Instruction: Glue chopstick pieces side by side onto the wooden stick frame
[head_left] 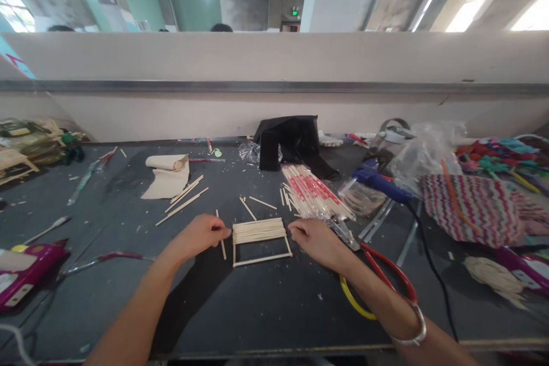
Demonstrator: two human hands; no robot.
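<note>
A small rectangular frame of thin wooden sticks (pixel 258 232) lies flat on the dark table, in front of me. Several sticks lie side by side across its far half, and its near half is an open gap. At the frame's left end, my left hand (pixel 205 235) is closed, thumb and fingertips pressed together against the stick ends. My right hand (pixel 318 241) is also closed, its curled fingertips at the right end of the same sticks. A single loose stick (pixel 221 234) lies beside my left fingers. More loose sticks (pixel 247 209) lie just beyond the frame.
Bundled sticks in red-printed plastic (pixel 315 191) lie beyond my right hand. Red-and-yellow-handled scissors (pixel 392 269) sit under my right forearm, near a blue glue gun (pixel 381 180) with a black cord. A beige cloth roll (pixel 168 171) and a magenta tool (pixel 28 274) are leftward.
</note>
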